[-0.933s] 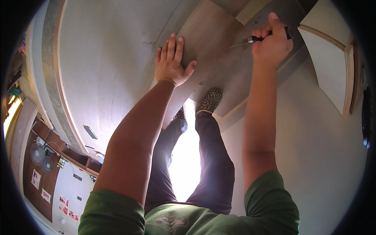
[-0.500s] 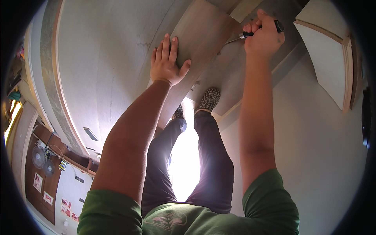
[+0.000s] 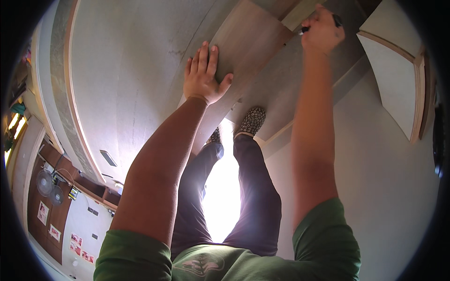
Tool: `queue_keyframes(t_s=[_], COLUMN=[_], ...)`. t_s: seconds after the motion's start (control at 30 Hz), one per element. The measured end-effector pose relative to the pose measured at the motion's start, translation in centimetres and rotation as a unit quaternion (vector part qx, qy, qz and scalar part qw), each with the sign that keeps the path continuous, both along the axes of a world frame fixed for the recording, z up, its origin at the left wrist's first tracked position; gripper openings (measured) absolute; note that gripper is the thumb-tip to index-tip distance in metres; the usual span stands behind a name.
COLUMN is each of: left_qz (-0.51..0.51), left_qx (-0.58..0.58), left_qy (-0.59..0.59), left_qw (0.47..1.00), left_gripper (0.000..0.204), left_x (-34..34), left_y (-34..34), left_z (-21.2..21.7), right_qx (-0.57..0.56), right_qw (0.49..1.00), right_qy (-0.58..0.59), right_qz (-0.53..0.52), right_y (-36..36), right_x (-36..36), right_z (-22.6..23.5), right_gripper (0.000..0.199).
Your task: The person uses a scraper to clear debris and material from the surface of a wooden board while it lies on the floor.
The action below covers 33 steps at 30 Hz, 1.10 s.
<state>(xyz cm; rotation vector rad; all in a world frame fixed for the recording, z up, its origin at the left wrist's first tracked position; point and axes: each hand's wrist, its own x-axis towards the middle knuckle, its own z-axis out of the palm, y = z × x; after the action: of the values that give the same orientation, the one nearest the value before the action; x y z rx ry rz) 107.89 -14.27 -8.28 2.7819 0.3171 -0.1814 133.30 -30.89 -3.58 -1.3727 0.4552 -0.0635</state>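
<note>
My left hand (image 3: pixel 205 79) lies flat with fingers spread, across the left edge of a brownish wood-grain board (image 3: pixel 251 40) and the pale grey panel (image 3: pixel 136 70) beside it. At the upper right, my right hand (image 3: pixel 324 37) is closed around a black-handled screwdriver (image 3: pixel 337 20), raised near the board's far right corner. The handle's butt shows on the right of the fist and a bit of its front end on the left. I cannot make out the tip of its shaft now. The right hand is slightly blurred.
My feet in patterned shoes (image 3: pixel 252 121) stand near the board's lower end. A white panel with wooden edging (image 3: pixel 393 70) rises at the right. A phone-like dark rectangle (image 3: pixel 108 158) lies at left. Fans (image 3: pixel 45 183) are further off, lower left.
My right hand has moved up and slightly right with the screwdriver, whose shaft earlier reached the board's right edge. My left hand stays flat in place; the view has shifted slightly.
</note>
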Motion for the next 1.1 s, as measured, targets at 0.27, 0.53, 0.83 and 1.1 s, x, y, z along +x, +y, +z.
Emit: queue_keyframes(t_s=[0.27, 0.53, 0.83, 1.1], left_qz=[0.013, 0.005, -0.006, -0.013], left_qx=[-0.008, -0.015, 0.018, 0.038], left_qy=[0.014, 0.001, -0.026, -0.034], left_qw=[1.0, 1.0, 0.999, 0.999], left_gripper=[0.091, 0.091, 0.09, 0.089], left_x=[-0.8, 0.3, -0.4, -0.4], left_y=[0.3, -0.1, -0.2, -0.8], left_z=[-0.2, -0.5, -0.9, -0.9], right_qx=[0.006, -0.101, -0.151, -0.001], right_qw=[0.999, 0.994, 0.978, 0.933], right_qy=[0.043, -0.039, 0.111, 0.351], right_qz=[0.033, 0.028, 0.095, 0.072], right_y=[-0.2, -0.3, -8.3, -16.0], right_x=[-1.7, 0.4, -12.3, -23.9], right_z=[5.1, -1.0, 3.6, 9.1], right_gripper=[0.017, 0.024, 0.032, 0.038])
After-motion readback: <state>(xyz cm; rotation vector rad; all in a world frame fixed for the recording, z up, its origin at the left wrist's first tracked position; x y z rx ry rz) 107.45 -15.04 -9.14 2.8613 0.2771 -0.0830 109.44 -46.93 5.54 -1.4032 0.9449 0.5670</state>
